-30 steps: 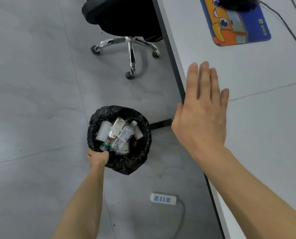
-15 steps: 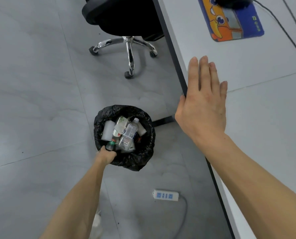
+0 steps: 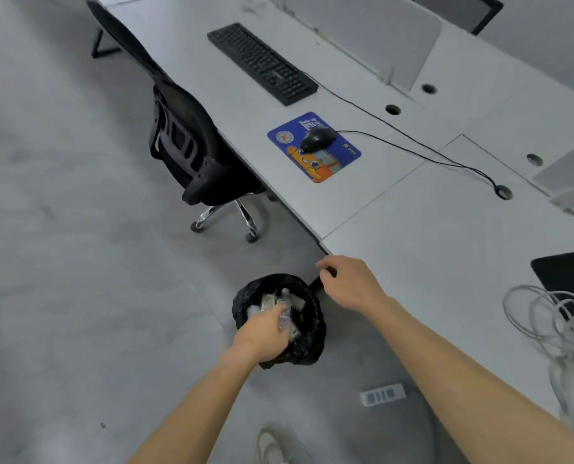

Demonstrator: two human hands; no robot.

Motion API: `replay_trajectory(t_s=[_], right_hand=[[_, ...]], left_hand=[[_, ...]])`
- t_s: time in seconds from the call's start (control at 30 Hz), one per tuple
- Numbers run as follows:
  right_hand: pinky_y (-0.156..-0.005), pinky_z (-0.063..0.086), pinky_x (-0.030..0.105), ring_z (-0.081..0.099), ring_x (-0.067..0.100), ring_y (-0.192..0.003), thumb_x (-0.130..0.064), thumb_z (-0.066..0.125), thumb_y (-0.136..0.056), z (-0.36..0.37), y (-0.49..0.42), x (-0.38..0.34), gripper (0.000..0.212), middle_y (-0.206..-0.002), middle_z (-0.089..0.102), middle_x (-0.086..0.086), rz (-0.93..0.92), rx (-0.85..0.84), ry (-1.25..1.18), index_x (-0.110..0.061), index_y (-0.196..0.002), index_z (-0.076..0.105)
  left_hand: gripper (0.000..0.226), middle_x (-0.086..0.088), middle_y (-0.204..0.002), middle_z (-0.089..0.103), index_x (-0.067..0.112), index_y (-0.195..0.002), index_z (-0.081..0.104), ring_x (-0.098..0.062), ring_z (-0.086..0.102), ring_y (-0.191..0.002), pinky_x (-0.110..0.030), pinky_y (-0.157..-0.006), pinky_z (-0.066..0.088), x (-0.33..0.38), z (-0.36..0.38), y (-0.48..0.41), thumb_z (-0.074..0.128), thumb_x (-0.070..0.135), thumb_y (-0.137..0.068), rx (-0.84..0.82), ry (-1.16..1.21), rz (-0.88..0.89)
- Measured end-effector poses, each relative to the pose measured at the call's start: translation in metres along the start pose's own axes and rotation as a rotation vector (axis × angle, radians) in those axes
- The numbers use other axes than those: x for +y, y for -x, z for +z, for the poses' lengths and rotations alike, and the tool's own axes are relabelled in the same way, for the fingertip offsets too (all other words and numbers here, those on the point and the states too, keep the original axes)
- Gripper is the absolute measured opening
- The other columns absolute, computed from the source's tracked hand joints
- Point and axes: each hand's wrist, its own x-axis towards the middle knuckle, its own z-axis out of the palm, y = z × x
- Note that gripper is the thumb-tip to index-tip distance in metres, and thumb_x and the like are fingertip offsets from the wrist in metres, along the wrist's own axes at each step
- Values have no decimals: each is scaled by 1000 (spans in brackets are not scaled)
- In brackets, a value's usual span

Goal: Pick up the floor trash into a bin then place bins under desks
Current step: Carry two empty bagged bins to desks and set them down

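Left grip (image 3: 265,333) clamped on near rim of bin (image 3: 307,346), full of bottles (image 3: 287,316), on floor (image 3: 111,296) just beside worktop (image 3: 412,246) edge; likely ready to slide under. Right grip (image 3: 349,283) curled over that edge, probably bracing lean

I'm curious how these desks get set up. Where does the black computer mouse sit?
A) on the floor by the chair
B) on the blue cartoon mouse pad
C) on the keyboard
B: the mouse rests on the blue mouse pad, apart from the keyboard, all on the desk.
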Motion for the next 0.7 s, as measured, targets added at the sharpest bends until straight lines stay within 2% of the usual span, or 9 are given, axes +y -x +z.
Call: replay_trajectory(t_s=[0.1,0.17,0.27,0.37,0.53,0.7], right_hand=[[-108,36,28,46,13,-134,-27,45,-99,-2,90,14,37,-142,55,-11,-10,32,-39,-28,-133,60],[-103,39,29,47,11,-132,-33,46,-99,-7,167,34,36,-139,55,-17,47,71,-75,-35,-132,58],[-87,47,28,61,13,-114,-40,49,-96,-7,277,75,34,-130,58,-20,183,137,-190,-41,-128,59],[-99,44,32,57,12,-119,-42,52,-95,3,363,118,30,-126,64,-17,281,252,-258,-42,-124,62],[-102,41,28,51,14,-128,-40,53,-97,49,548,199,32,-132,62,-13,506,468,-387,-37,-127,62],[-97,45,30,53,17,-126,-41,53,-97,116,731,254,35,-136,59,-7,773,643,-584,-34,-131,61]], left_hand=[[53,-7,-135,57,37,-147,35,-32,53,-118,-45,-92,51,27,-28,49,43,36,-94,15,-183,108],[51,-6,-137,56,33,-148,37,-32,50,-123,-46,-93,50,60,-35,100,42,35,-97,46,-327,202],[50,-4,-140,53,30,-147,39,-30,48,-126,-45,-96,47,109,-19,159,41,34,-97,60,-479,330],[51,-4,-142,52,29,-149,38,-31,50,-124,-46,-96,48,151,18,198,42,35,-98,32,-550,410],[52,-2,-145,49,33,-148,37,-29,45,-132,-42,-101,43,244,158,280,44,35,-97,-104,-772,636],[51,-4,-143,52,35,-147,38,-30,48,-131,-44,-102,43,318,317,385,45,38,-97,-284,-961,884]])
